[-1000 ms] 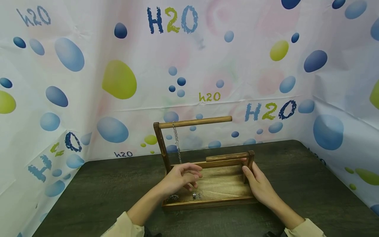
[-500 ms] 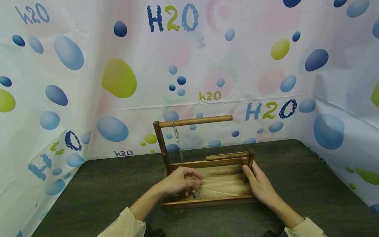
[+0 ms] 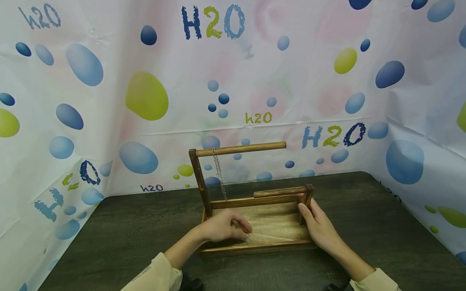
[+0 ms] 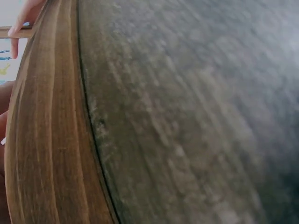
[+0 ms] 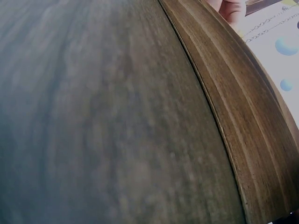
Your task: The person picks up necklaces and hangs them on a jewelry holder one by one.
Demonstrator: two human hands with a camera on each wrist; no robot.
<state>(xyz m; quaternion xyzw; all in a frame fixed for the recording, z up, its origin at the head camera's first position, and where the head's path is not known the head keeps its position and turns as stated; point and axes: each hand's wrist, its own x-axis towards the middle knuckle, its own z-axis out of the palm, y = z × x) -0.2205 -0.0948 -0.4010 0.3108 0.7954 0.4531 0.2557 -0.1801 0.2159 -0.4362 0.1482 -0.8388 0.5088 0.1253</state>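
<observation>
A wooden jewelry stand has a shallow tray (image 3: 269,246), a tall post with an upper bar (image 3: 251,148) on the left, and a short right post (image 3: 309,198) with a lower bar (image 3: 278,192). My left hand (image 3: 223,226) is down in the tray's left half, fingers curled downward at small silvery jewelry (image 3: 244,240); I cannot tell whether it pinches any. The hand hides most of these pieces. My right hand (image 3: 320,226) grips the short post, thumb on its near side. Over the upper bar hangs a silver chain necklace (image 3: 218,171).
The stand sits on a dark wood-grain table (image 3: 145,226). Behind the table rises a white printed backdrop (image 3: 291,81) with coloured drops. In both wrist views the tray's front wall (image 4: 46,116) stands close to the camera.
My left hand has lowered into the tray, and its fingers have come down over the jewelry there. The hanging necklace has swung slightly to the right. My right hand keeps its grip.
</observation>
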